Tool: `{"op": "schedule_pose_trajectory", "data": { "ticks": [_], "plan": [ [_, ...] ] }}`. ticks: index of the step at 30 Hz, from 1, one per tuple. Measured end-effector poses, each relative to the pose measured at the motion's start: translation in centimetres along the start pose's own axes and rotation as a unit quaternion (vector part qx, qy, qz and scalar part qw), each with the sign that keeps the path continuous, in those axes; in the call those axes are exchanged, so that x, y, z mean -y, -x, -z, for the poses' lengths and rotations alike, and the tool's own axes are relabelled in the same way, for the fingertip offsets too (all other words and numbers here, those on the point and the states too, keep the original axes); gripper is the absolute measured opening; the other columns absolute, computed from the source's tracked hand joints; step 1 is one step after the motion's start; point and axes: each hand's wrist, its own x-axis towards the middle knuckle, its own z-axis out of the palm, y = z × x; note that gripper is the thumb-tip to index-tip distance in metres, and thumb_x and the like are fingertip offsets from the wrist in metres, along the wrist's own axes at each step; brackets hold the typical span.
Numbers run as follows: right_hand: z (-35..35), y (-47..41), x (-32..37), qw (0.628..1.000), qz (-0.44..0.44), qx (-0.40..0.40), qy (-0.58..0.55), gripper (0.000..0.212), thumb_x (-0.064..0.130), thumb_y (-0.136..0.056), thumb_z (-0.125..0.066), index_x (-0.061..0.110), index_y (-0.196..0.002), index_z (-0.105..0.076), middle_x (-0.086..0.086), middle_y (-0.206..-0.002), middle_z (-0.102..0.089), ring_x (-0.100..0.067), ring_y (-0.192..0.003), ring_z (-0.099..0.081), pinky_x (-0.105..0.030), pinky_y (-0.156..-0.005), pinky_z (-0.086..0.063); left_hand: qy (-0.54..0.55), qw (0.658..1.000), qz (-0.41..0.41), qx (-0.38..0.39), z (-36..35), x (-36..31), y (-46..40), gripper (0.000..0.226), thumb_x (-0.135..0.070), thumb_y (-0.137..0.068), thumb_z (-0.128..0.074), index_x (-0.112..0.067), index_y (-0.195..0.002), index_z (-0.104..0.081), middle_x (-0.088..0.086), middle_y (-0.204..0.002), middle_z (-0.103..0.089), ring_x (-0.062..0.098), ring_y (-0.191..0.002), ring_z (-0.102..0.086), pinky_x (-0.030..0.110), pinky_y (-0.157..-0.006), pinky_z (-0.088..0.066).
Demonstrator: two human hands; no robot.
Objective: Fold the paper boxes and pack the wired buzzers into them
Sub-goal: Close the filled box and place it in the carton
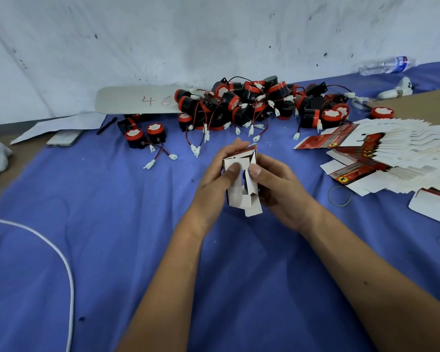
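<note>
A blue cloth (92,224) covered the worktop. A white cable (61,255) curved across the lower left of the frame. At upper left lay a phone (64,138), a black pen (107,125) and a card marked "46" (137,100). A plastic bottle (385,66) lay at upper right, a rubber band (339,196) at right.

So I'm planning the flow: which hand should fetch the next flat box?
Right hand, probably: the flat box stack lies on its side, though both hands now hold the paper box.

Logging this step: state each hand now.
Left hand: grips the paper box.
Right hand: grips the same box.
</note>
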Motion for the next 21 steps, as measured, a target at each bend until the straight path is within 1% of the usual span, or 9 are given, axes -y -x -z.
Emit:
{"op": "schedule_pose_trajectory", "data": {
  "ticks": [3, 4, 6, 9, 13, 15, 17, 19, 21],
  "plan": [
    [-0.1, 0.0, 0.1, 1.0, 0.002, 0.027, -0.014, 0.066, 0.042, -0.082, -0.078, 0.008, -0.134, -0.058, -0.024, -0.123, -0.064, -0.042, -0.111, -0.063, -0.071, -0.099, -0.042, -0.061, 0.996, -0.052, -0.042, -0.3, 0.1, 0.1, 0.029, -0.024, -0.105, -0.051, -0.023, -0.132, -0.062, 0.0, -0.129, -0.068, 0.02, -0.118, -0.065, 0.051, -0.104, -0.053],
    [-0.2, 0.0, 0.3, 0.999, 0.003, 0.04, -0.018, 0.074, 0.045, -0.078, -0.083, 0.007, -0.135, -0.055, -0.02, -0.121, -0.065, -0.039, -0.111, -0.064, -0.069, -0.096, -0.046, -0.087, 0.992, -0.07, -0.058, -0.5, 0.2, 0.1, 0.027, -0.023, -0.107, -0.051, -0.02, -0.131, -0.062, -0.002, -0.124, -0.069, 0.019, -0.114, -0.067, 0.052, -0.1, -0.054],
    [-0.5, 0.1, 0.5, 0.998, -0.004, 0.065, -0.022, 0.088, 0.047, -0.069, -0.089, 0.006, -0.137, -0.052, -0.014, -0.117, -0.067, -0.034, -0.108, -0.066, -0.054, -0.087, -0.056, -0.128, 0.982, -0.103, -0.092, -0.9, 0.4, 0.2, 0.023, -0.023, -0.109, -0.05, -0.018, -0.126, -0.063, -0.006, -0.115, -0.07, 0.019, -0.105, -0.069, 0.053, -0.092, -0.056],
    [-0.7, 0.1, 0.5, 0.992, -0.011, 0.125, -0.017, 0.09, 0.031, -0.069, -0.092, 0.007, -0.143, -0.046, -0.009, -0.114, -0.066, -0.027, -0.106, -0.065, -0.036, -0.086, -0.055, -0.139, 0.969, -0.131, -0.154, -1.1, 0.5, 0.2, 0.018, -0.023, -0.108, -0.05, -0.016, -0.117, -0.064, -0.003, -0.105, -0.07, 0.023, -0.097, -0.07, 0.053, -0.084, -0.057],
    [-0.4, 0.3, 0.7, 0.984, -0.006, 0.179, -0.013, 0.091, 0.003, -0.074, -0.077, 0.019, -0.154, -0.036, -0.012, -0.13, -0.059, -0.029, -0.118, -0.057, -0.04, -0.095, -0.052, -0.024, 0.972, -0.127, -0.196, -0.7, 0.1, 0.0, 0.013, -0.014, -0.107, -0.049, -0.016, -0.108, -0.062, 0.001, -0.105, -0.068, 0.019, -0.095, -0.067, 0.038, -0.079, -0.056],
    [-0.7, 0.2, 0.5, 0.988, 0.004, 0.155, 0.004, 0.093, -0.004, -0.076, -0.076, 0.022, -0.155, -0.035, -0.012, -0.128, -0.061, -0.028, -0.117, -0.059, -0.038, -0.093, -0.053, -0.01, 0.969, -0.124, -0.215, -0.7, -0.2, 0.0, 0.021, -0.006, -0.105, -0.048, -0.022, -0.105, -0.061, 0.003, -0.106, -0.067, 0.023, -0.097, -0.064, 0.045, -0.082, -0.054],
    [-1.0, 0.0, 0.2, 0.995, 0.019, 0.095, 0.013, 0.083, -0.001, -0.08, -0.075, 0.023, -0.152, -0.04, -0.009, -0.112, -0.067, -0.023, -0.1, -0.065, -0.032, -0.084, -0.053, -0.025, 0.966, -0.14, -0.218, -1.1, -0.4, 0.1, 0.03, 0.001, -0.103, -0.046, -0.025, -0.105, -0.062, 0.003, -0.107, -0.067, 0.029, -0.097, -0.064, 0.051, -0.084, -0.053],
    [-1.1, 0.0, 0.0, 0.998, 0.035, 0.042, -0.005, 0.071, 0.012, -0.081, -0.079, 0.026, -0.144, -0.05, -0.01, -0.098, -0.064, -0.022, -0.084, -0.061, -0.031, -0.074, -0.051, -0.053, 0.963, -0.16, -0.212, -1.5, -0.5, 0.2, 0.034, 0.006, -0.1, -0.045, -0.022, -0.106, -0.064, -0.004, -0.107, -0.068, 0.023, -0.095, -0.065, 0.042, -0.082, -0.054],
    [-1.1, 0.1, -0.2, 0.999, 0.043, 0.02, -0.006, 0.066, 0.02, -0.078, -0.081, 0.029, -0.138, -0.056, -0.011, -0.094, -0.063, -0.024, -0.081, -0.06, -0.03, -0.07, -0.05, -0.076, 0.959, -0.168, -0.216, -1.8, -0.5, 0.3, 0.032, 0.007, -0.099, -0.046, -0.018, -0.108, -0.064, -0.005, -0.109, -0.07, 0.019, -0.098, -0.066, 0.04, -0.085, -0.054]
  ]
}}
